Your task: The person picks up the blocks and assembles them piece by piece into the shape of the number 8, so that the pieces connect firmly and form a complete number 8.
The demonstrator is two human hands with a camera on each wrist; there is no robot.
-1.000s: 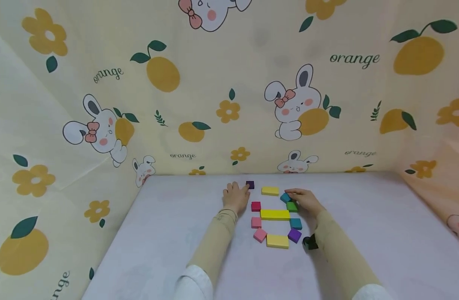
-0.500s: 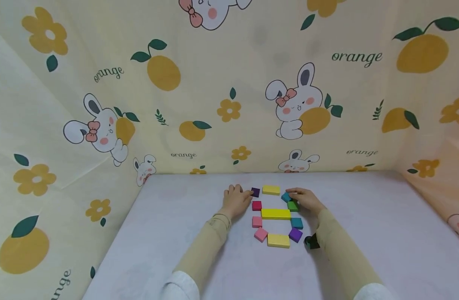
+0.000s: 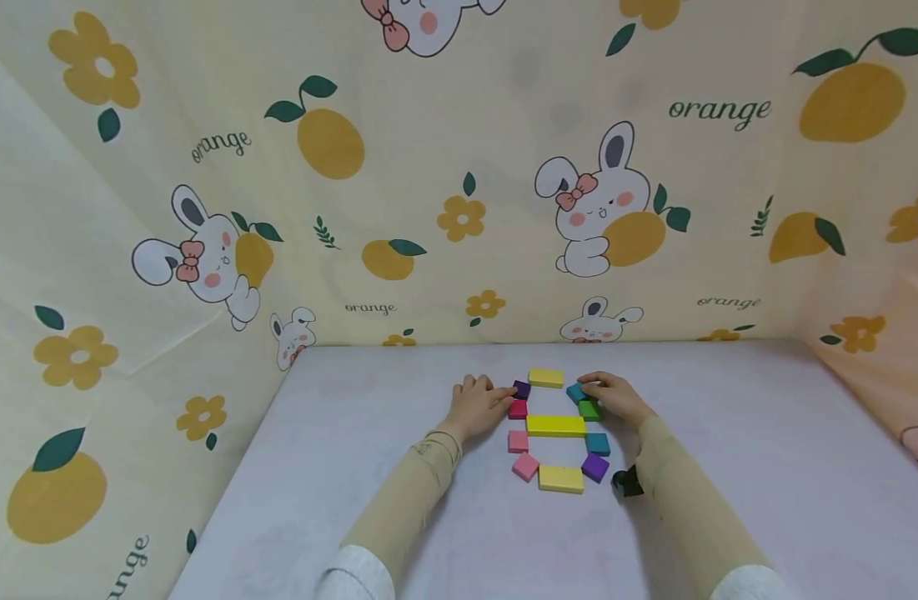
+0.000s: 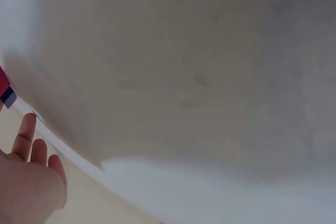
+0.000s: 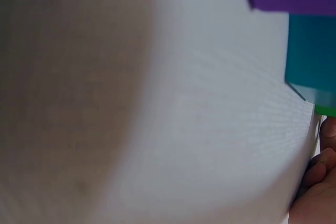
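Observation:
In the head view my left hand [image 3: 477,407] reaches in from the left, its fingertips against the left side of a dark purple block [image 3: 522,389]. That block lies just behind a red block [image 3: 518,410]. The left wrist view shows this hand's other fingers [image 4: 24,135] loosely extended. Across the layout, my right hand [image 3: 618,395] pinches a teal block [image 3: 576,392] set at an angle behind a green block [image 3: 589,411]. The right wrist view catches only part of that hand, at its right edge; its grip is hidden there.
A yellow block [image 3: 546,378] lies at the back, a long yellow one [image 3: 555,426] in the middle and a pale yellow one [image 3: 561,479] in front. Pink blocks [image 3: 518,442], another teal block [image 3: 598,444] and a purple block [image 3: 595,467] line the sides. A black object [image 3: 628,482] stands near the right sleeve.
My left fingers have moved the dark purple block toward me and to the right, turning it, up to the red block. The right hand and its teal block have stayed in place.

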